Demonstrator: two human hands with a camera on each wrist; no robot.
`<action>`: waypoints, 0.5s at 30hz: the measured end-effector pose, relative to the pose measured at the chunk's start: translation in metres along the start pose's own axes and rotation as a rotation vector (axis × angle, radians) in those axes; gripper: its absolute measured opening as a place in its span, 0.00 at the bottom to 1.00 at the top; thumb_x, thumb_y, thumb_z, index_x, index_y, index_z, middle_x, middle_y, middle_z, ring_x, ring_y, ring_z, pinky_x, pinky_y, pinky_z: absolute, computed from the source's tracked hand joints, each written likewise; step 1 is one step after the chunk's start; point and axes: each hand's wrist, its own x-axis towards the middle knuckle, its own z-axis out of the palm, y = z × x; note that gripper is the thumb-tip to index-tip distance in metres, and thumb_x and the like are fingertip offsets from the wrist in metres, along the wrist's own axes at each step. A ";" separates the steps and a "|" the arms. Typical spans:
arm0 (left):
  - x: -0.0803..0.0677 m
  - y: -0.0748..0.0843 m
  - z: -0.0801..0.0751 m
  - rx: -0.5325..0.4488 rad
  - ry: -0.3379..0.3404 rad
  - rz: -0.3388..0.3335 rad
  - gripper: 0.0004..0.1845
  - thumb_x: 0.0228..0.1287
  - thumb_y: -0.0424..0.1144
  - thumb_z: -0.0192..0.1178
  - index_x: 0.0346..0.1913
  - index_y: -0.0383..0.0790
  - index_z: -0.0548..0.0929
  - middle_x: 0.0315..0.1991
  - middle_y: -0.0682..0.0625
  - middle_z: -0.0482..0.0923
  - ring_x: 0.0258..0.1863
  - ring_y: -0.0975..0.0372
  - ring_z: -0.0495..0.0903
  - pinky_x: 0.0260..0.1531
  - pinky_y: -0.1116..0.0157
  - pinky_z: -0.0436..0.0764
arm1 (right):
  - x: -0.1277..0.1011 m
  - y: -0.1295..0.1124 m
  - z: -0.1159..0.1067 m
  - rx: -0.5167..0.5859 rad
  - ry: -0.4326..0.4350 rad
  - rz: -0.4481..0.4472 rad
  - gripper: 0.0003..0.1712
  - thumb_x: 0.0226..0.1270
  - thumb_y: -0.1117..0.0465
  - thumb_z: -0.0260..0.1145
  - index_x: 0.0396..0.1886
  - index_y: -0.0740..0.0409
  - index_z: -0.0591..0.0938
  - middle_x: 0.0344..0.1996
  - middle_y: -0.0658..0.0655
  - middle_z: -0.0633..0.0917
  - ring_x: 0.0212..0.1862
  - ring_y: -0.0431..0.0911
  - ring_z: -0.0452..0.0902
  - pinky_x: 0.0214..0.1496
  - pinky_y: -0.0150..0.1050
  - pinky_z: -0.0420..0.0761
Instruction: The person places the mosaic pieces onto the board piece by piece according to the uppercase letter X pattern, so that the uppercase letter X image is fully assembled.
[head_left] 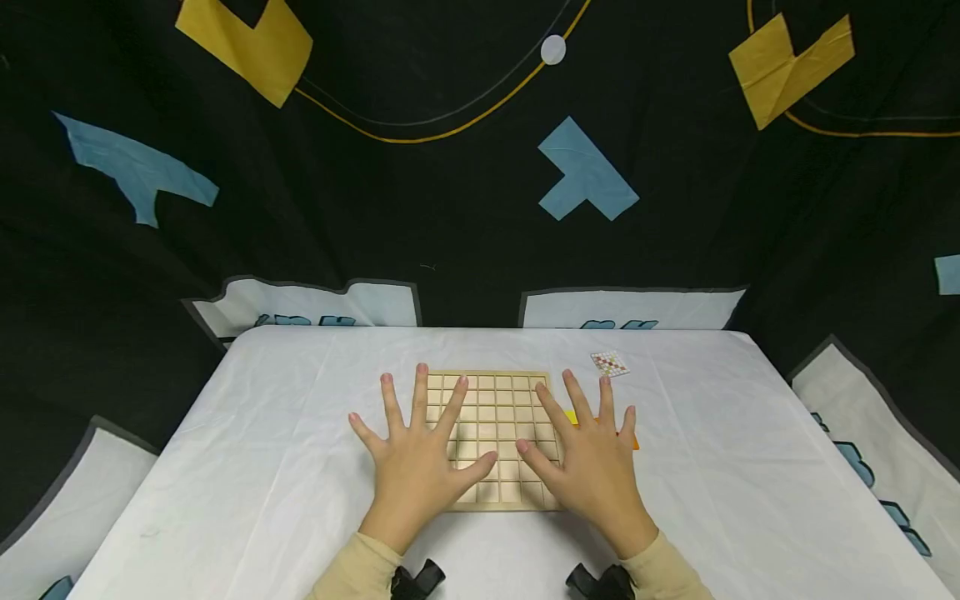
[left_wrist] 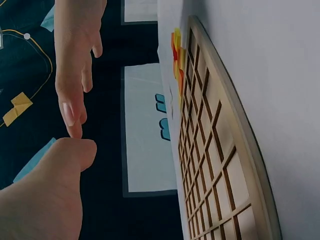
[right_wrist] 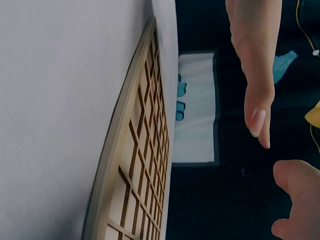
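Both hands hover with fingers spread over a light wooden grid board (head_left: 504,431) that lies flat on the table. The left hand (head_left: 420,467) is above the board's left side, palm down, holding nothing. Over the right side is the right hand (head_left: 600,467), also bare and spread wide, its thumb pointing toward the other thumb. Side-on, the left wrist view shows a gap between the hands and the board (left_wrist: 220,145). Yellow (head_left: 572,417) and orange (head_left: 636,443) pieces peek out from beneath the right hand, mostly hidden by it; red shows among these coloured pieces (left_wrist: 177,55) too.
A small card with a coloured grid pattern (head_left: 610,363) lies behind the right hand. White cloth covers the table (head_left: 247,467). A black curtain (head_left: 450,217) with blue and yellow shapes hangs behind the table's far edge.
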 end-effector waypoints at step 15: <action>-0.008 -0.025 0.010 -0.013 -0.007 -0.030 0.58 0.48 0.81 0.55 0.79 0.60 0.52 0.81 0.40 0.40 0.78 0.33 0.33 0.60 0.19 0.34 | -0.003 0.018 0.007 0.044 -0.041 0.021 0.44 0.66 0.26 0.53 0.78 0.35 0.60 0.78 0.55 0.59 0.79 0.68 0.44 0.73 0.72 0.53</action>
